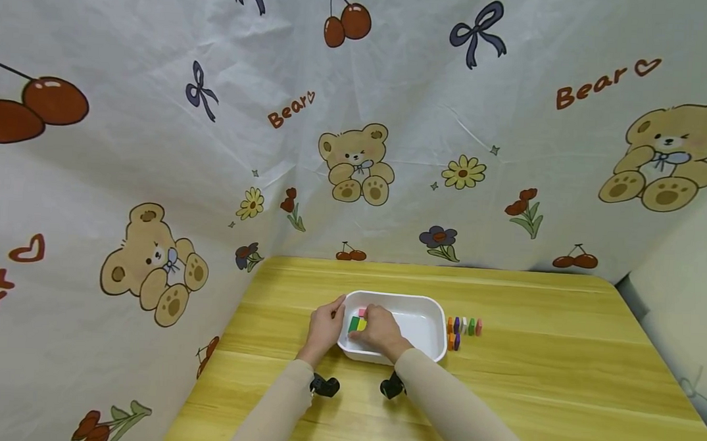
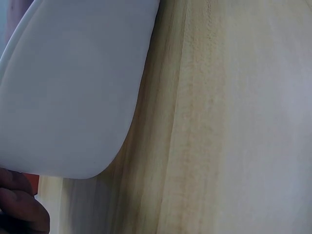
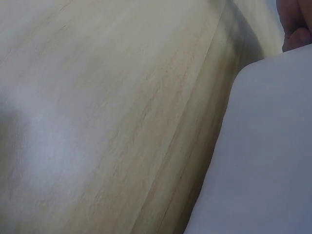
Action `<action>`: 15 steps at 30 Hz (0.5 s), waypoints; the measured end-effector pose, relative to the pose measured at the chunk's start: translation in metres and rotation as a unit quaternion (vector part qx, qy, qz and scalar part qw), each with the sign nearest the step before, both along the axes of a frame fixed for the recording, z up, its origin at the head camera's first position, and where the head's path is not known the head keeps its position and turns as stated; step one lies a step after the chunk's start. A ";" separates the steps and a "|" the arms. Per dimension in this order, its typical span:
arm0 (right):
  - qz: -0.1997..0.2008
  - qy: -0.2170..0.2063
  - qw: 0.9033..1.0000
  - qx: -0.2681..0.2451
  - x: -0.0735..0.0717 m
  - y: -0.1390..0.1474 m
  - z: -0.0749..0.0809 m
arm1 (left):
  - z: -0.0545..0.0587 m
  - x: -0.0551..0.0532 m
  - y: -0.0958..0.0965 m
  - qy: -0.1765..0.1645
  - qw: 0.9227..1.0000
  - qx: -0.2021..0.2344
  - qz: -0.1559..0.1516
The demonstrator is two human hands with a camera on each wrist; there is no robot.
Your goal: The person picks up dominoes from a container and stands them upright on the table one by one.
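Your right hand (image 1: pixel 383 330) reaches into the left part of the white tray (image 1: pixel 416 327), where the green block (image 1: pixel 353 324), the yellow block (image 1: pixel 361 325) and the pink block (image 1: pixel 362 312) lie close together. Its fingers bend down around them, but the hand covers part of the work, so you cannot tell whether that grip pinches a block. Your left hand (image 1: pixel 325 326) is at the tray's left rim; its grip is unclear too, and the small red patch (image 2: pixel 33 181) by its fingers is too little to name.

Handle one block at a time, thumb and fingertip on opposite sides, and move it straight up or down so that it doesn't drag its neighbours. Release by spreading the fingers only slightly. Use the left hand as a light brace: the tray could slide on the table (image 1: pixel 530 386) if you push sideways.

Mind the outside blocks (image 1: pixel 464 326), grouped on the table just beside the tray's right wall; a rightward shove would likely topple them. Your right sleeve (image 1: pixel 441 389) comes close to the near rim, so lift that forearm a little before turning the wrist.
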State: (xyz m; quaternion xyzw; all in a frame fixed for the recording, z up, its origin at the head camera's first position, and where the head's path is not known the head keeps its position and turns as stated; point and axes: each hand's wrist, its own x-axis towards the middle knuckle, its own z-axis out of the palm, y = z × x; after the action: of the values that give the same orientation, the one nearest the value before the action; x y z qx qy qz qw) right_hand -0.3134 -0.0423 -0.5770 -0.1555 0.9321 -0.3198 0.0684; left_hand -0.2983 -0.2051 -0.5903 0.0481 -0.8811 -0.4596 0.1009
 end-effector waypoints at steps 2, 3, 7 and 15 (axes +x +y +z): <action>-0.003 -0.002 1.000 0.006 0.000 -0.001 0.000 | -0.001 -0.001 0.000 0.000 1.000 -0.003 0.000; -0.004 -0.002 1.000 0.009 0.000 -0.001 -0.001 | -0.002 -0.001 0.000 0.000 1.000 -0.004 0.001; -0.005 -0.002 1.000 0.020 0.000 -0.002 -0.001 | 0.000 0.000 0.002 -0.003 1.000 -0.004 0.002; -0.002 -0.005 0.999 0.039 -0.001 -0.004 -0.001 | 0.002 0.001 0.002 -0.009 1.000 0.000 0.003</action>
State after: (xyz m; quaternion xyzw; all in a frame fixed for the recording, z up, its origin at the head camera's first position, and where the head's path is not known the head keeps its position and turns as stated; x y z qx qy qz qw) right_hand -0.3147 -0.0464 -0.5776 -0.1494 0.9439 -0.2838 0.0787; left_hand -0.2972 -0.2035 -0.5886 0.0554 -0.8818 -0.4589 0.0942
